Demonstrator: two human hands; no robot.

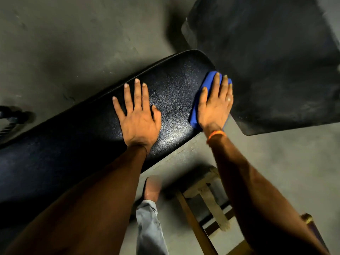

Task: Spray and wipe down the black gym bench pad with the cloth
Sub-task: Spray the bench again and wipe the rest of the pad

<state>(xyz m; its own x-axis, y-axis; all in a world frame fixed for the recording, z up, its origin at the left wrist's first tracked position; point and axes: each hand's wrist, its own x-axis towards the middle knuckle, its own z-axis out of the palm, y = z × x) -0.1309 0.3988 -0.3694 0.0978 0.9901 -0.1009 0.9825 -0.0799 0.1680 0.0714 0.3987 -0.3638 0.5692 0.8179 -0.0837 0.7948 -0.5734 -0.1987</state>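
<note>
The black gym bench pad (171,83) runs diagonally from lower left to upper right, its textured vinyl shining under the light. My left hand (138,116) lies flat on the pad, fingers spread, holding nothing. My right hand (217,105) presses flat on a blue cloth (206,85) at the pad's right end, close to its edge. The cloth shows above my fingertips and beside my palm; the rest is hidden under the hand. No spray bottle is in view.
A black rubber floor mat (276,61) lies on the concrete floor just right of the bench end. A wooden stool (206,196) stands below the bench near my foot (152,186). A dark bar end (12,116) shows at the left edge.
</note>
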